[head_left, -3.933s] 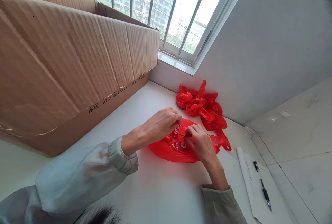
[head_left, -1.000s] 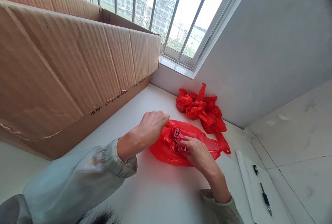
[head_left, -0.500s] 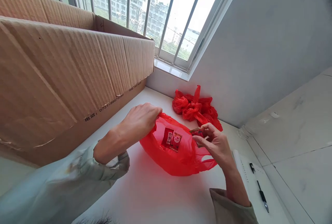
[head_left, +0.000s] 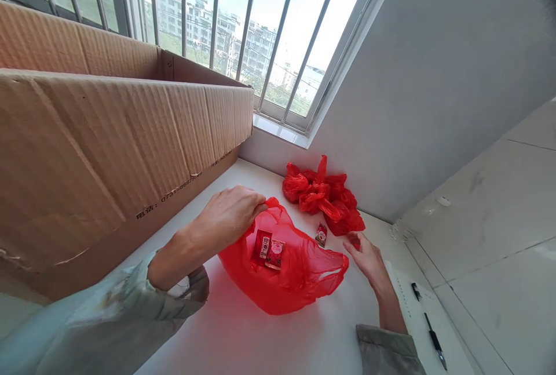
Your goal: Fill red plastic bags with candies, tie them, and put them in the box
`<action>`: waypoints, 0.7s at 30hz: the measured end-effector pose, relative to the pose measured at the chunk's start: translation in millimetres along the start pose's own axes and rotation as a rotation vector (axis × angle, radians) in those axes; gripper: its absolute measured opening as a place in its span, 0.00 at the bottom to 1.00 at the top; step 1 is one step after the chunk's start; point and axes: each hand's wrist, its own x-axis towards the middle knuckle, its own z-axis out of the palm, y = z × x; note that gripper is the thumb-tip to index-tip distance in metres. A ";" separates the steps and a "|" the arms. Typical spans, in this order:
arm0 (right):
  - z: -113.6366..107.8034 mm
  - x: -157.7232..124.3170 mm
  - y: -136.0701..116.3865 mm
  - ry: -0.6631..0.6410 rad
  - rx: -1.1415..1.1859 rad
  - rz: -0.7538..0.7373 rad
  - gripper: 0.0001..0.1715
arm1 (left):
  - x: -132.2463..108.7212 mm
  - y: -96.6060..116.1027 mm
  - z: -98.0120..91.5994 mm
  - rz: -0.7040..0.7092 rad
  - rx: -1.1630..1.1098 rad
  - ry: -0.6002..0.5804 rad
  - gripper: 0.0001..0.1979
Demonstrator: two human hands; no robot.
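Clamps left hand (head_left: 232,210) on the bag (head_left: 260,288), probably keeping it gaping around two sweets (head_left: 275,254), and poises right hand (head_left: 368,257) near the bundle (head_left: 319,196), its grip impossible to tell.

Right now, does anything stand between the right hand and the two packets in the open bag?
Yes: the red bag, whose right side lies between the right hand and both packets; from above, nothing visible blocks them.
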 end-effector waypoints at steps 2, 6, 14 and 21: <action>-5.6 -4.7 -10.8 -0.020 -0.031 -0.037 0.23 | 1.8 -2.2 2.0 0.036 -0.029 0.021 0.16; -12.8 -21.7 -28.6 -0.284 -0.041 -0.035 0.30 | 2.8 -4.3 0.6 0.037 -0.031 0.062 0.17; -15.5 -47.1 -58.7 -0.587 0.123 -0.096 0.24 | -7.8 2.1 -8.3 -0.021 -0.064 0.146 0.15; -32.6 -62.3 -79.7 -0.359 0.270 -0.228 0.29 | -4.5 2.6 19.9 -0.087 0.146 0.064 0.11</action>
